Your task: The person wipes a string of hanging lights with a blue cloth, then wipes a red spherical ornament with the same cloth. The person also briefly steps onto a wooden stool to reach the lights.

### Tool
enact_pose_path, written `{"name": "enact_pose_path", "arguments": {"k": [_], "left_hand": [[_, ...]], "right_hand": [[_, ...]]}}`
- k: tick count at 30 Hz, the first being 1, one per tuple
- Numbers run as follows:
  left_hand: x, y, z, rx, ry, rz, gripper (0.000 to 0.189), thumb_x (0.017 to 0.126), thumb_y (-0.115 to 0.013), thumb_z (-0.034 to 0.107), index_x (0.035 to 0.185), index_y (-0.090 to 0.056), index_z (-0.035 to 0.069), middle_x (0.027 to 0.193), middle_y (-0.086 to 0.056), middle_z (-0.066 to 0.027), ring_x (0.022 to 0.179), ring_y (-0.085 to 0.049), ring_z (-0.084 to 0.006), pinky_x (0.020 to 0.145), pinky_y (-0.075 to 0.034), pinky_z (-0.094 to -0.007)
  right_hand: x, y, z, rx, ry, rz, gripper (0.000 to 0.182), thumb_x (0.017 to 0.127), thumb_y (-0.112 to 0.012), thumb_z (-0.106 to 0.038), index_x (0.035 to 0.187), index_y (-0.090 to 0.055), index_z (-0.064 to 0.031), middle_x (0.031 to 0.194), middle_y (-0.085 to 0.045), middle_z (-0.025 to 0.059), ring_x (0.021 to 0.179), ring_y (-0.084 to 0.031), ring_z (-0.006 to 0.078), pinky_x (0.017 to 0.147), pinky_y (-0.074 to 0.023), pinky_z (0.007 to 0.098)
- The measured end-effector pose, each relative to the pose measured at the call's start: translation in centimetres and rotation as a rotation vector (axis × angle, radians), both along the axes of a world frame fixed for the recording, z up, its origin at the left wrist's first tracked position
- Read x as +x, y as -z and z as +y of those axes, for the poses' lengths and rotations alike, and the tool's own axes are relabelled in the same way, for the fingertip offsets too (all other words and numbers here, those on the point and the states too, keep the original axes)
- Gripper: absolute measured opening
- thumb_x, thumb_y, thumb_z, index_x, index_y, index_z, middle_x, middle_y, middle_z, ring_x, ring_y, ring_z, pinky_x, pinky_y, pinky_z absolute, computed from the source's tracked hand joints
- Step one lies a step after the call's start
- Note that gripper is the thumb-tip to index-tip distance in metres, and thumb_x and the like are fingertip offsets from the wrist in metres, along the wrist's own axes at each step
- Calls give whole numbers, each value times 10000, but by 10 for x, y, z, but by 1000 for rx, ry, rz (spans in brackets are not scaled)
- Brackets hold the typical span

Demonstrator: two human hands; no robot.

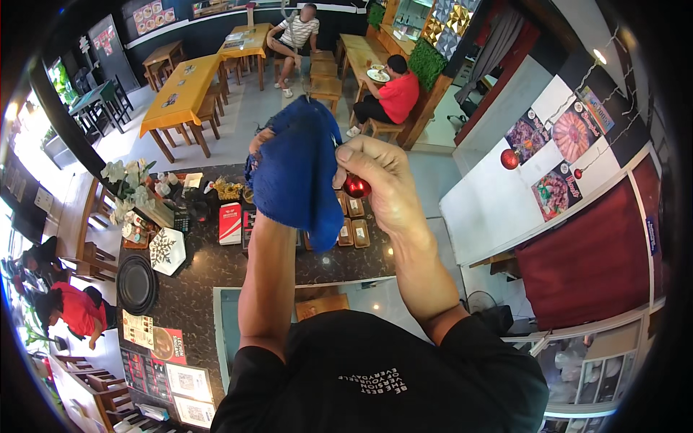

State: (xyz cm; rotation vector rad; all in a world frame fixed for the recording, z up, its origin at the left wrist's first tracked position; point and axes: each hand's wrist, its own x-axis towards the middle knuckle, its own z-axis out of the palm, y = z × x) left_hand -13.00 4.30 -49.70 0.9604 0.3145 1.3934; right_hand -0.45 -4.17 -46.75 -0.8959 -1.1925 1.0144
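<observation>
A blue cloth (303, 168) with a frayed edge drapes over my left hand (262, 142), raised above the counter. Only some curled fingers show at the cloth's left side; the rest of that hand is hidden. Beside the cloth's right edge, my right hand (379, 168) pinches a thin pale strand (334, 142) between thumb and fingers. A shiny red Christmas bauble (357, 186) sits just below the thumb, close against the hand. From above, a thin hanging strand (304, 70) comes down to the top of the cloth. How it joins the bauble is hidden.
Below my arms is a dark marbled counter (200, 292) with brown packs (361, 233), a red-and-white box (230, 223), stacked black trays (136, 284) and white flowers (127, 181). Ahead, one person (398, 92) eats and another (300, 32) sits. More red baubles (509, 159) hang at right.
</observation>
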Motion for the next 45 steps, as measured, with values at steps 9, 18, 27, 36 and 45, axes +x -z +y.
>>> {"name": "enact_pose_path", "arguments": {"k": [9, 18, 27, 36, 45], "left_hand": [[-11, 6, 5, -99, 480, -210, 218, 1045, -492, 262, 945, -559, 80, 744, -559, -41, 588, -554, -193, 565, -467, -328], [-39, 33, 3, 684, -620, 942, 139, 914, -612, 133, 1026, -651, 62, 801, -655, -58, 682, -630, -181, 599, -488, -345], [-65, 30, -27, 246, -519, 603, 97, 841, -641, 130, 930, -620, 99, 882, -642, -71, 770, -635, -160, 659, -486, -326], [-133, 27, -61, 561, -944, 1212, 278, 611, -652, 1, 849, -559, 109, 843, -533, -98, 823, -588, -364, 703, -468, -424], [-140, 26, -68, 337, -501, 394, 50, 794, -653, 3, 816, -639, 45, 817, -668, -70, 687, -622, -210, 612, -465, -338]], "right_hand": [[1, 0, 10, -16, -63, 51, 387, 1014, -506, -276, 1024, -704, 56, 847, -685, 102, 794, -624, 162, 775, -479, 296], [6, 9, 15, -74, -242, 66, 405, 998, -483, -251, 1114, -671, 89, 944, -708, 145, 886, -689, 215, 857, -532, 339], [-43, 7, 8, 95, -202, -181, 232, 974, -667, -163, 1108, -712, 22, 1037, -710, 67, 906, -654, 126, 828, -508, 289], [-88, 9, 22, 145, -222, -161, 136, 938, -738, -99, 1026, -741, 5, 929, -732, 38, 840, -631, 78, 790, -490, 247], [-107, 15, 36, 222, -141, -274, 151, 945, -734, -140, 977, -743, 7, 799, -696, 12, 717, -586, 56, 679, -462, 222]]}}
